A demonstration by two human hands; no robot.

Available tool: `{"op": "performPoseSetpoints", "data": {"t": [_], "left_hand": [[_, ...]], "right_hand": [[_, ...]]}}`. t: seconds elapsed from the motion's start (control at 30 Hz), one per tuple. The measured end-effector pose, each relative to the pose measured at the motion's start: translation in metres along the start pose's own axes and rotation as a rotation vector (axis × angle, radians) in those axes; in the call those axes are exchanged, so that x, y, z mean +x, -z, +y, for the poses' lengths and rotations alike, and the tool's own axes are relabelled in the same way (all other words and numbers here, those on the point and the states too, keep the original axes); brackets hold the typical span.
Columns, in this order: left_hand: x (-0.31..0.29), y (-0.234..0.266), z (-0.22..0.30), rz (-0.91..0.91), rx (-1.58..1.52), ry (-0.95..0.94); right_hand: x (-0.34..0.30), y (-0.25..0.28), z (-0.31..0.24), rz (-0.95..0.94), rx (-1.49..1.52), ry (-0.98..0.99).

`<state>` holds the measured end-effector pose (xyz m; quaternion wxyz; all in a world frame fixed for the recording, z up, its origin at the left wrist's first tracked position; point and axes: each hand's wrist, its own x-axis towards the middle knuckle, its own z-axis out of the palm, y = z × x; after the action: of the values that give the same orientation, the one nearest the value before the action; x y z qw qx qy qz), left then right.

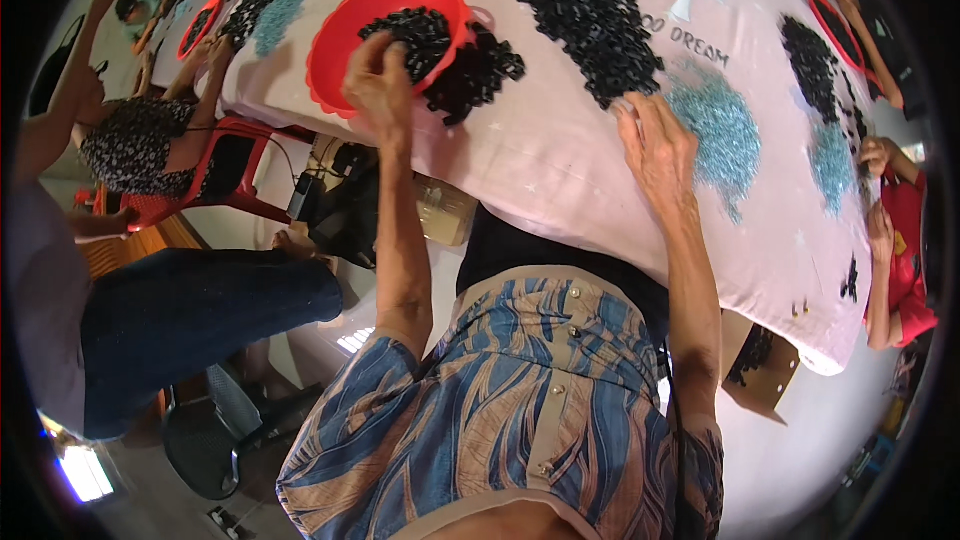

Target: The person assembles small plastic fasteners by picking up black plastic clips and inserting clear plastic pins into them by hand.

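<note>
My left hand (380, 88) hangs over the near rim of a red scalloped basin (328, 58), its fingers curled together; whatever they may hold is too small to make out. Inside the basin lies a heap of small black pieces (428, 35). More black pieces (482, 72) are heaped on the cloth against the basin's right side. My right hand (660, 148) touches the near edge of a long pile of black pieces (590, 25), thumb and fingertips pinched together. Just right of that hand spreads a pile of tiny shiny light-blue pieces (722, 135).
A pale pink cloth (560, 165) with printing covers the table. People work at both sides with their own red basins (200, 28) and piles. A person in dark trousers (210, 290) is close on my left, near a red chair (235, 170). Under the table is a cardboard box (770, 380).
</note>
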<state>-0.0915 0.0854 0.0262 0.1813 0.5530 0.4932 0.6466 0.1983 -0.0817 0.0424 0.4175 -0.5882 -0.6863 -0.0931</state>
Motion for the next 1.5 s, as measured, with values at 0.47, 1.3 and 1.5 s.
{"op": "performPoseSetpoints", "data": {"t": [0.47, 1.3, 1.5], "left_hand": [[-0.113, -0.085, 0.071, -0.800, -0.115, -0.159], [-0.105, -0.097, 0.063, -0.844, 0.042, -0.355], [-0.099, -0.103, 0.064, -0.948, 0.152, -0.510]], "right_hand": [[-0.002, 0.000, 0.020, 0.279, -0.005, -0.160], [-0.002, 0.000, 0.030, 0.302, 0.010, -0.170], [-0.002, -0.001, 0.030, 0.280, 0.010, -0.179]]}}
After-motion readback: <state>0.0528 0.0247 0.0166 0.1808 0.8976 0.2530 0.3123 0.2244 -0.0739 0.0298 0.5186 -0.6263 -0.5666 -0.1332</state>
